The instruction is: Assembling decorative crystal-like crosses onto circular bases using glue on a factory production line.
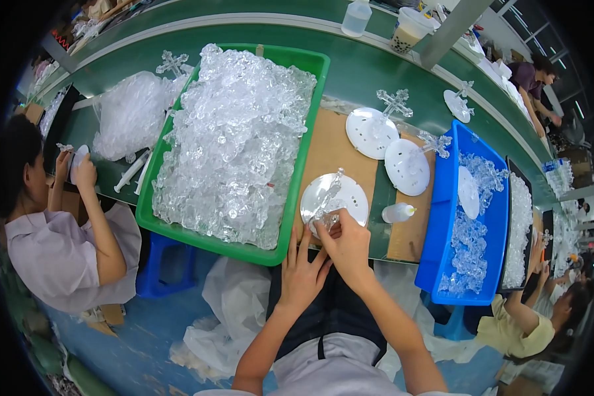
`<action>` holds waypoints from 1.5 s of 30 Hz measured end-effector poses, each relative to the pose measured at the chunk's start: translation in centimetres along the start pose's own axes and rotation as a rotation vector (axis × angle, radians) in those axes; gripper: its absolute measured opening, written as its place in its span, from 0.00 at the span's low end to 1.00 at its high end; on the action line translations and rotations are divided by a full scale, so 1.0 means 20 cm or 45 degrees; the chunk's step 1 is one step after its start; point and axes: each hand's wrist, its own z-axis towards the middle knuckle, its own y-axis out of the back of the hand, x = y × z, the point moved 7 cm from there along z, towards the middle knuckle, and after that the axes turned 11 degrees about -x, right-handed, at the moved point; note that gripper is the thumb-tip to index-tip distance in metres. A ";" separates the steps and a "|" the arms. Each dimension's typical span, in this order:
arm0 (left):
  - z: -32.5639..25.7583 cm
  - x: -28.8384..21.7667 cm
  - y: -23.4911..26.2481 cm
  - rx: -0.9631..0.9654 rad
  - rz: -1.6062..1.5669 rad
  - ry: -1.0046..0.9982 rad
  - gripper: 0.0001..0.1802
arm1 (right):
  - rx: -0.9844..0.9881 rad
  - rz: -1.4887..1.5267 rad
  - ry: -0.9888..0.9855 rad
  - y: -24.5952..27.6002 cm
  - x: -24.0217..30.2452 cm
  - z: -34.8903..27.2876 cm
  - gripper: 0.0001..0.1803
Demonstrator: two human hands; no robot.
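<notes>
A round white disc (355, 199) with small holes lies on the cardboard at the bench's near edge. Across it lies a clear plastic cross (326, 203). The fingers of my right hand (344, 245) are pinched on the cross's near end. My left hand (302, 272) is beside them with its fingers stretched out and apart, the tips by the disc's near rim; whether they touch it I cannot tell. A small white squeeze bottle (398, 212) stands to the right of the disc. Beyond it are two white discs (369, 134) (406, 168) with clear crosses upright on them.
To the left a green tray (241, 252) holds a heap of clear plastic parts. A blue bin (442, 231) with clear crosses stands on the right. One more disc with a cross (457, 105) sits farther back. Co-workers sit at both sides; a drink cup (412, 30) stands on the far ledge.
</notes>
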 end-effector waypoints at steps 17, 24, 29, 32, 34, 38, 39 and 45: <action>0.01 0.01 0.01 -0.021 0.032 0.005 0.21 | -0.144 -0.361 0.342 0.00 0.09 0.00 0.13; 0.06 0.04 0.04 -0.046 -0.194 0.010 0.23 | 0.028 -0.296 0.126 -0.01 0.02 0.02 0.14; 0.05 0.03 0.03 -0.052 -0.192 -0.015 0.18 | -0.011 -0.454 0.235 0.00 0.07 0.03 0.14; 0.01 0.04 0.02 -0.060 -0.206 0.017 0.17 | -0.040 -0.400 0.236 0.00 0.05 0.02 0.15; 0.03 0.04 0.01 -0.066 -0.168 -0.009 0.18 | -0.072 -0.437 0.310 -0.01 0.08 0.02 0.15; 0.04 0.01 0.02 -0.079 -0.083 -0.045 0.18 | 0.028 -0.476 0.228 0.00 0.06 0.04 0.15; 0.03 0.02 0.03 -0.087 -0.078 -0.045 0.18 | 0.084 -0.359 0.144 -0.01 0.03 0.05 0.15; 0.02 0.02 0.02 -0.101 -0.147 -0.002 0.21 | 0.049 -0.381 0.212 -0.01 0.07 0.03 0.15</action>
